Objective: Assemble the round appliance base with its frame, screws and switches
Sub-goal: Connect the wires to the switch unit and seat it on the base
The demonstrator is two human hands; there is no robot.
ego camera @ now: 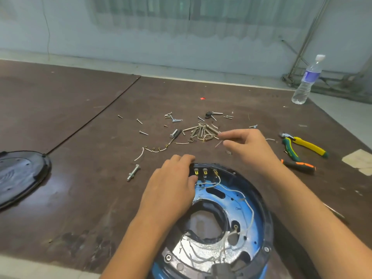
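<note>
Brown tabletop [80, 188] bears round base [254, 216], left hand [171, 190] gripping rim.

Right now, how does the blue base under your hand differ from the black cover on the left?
The base is blue inside with a black rim; the cover is all black. The base carries white wires and switch terminals and has a large central opening; the cover shows only small holes. The left hand holds the base; the cover lies untouched, partly out of frame. Both are round and lie on the table.
</note>
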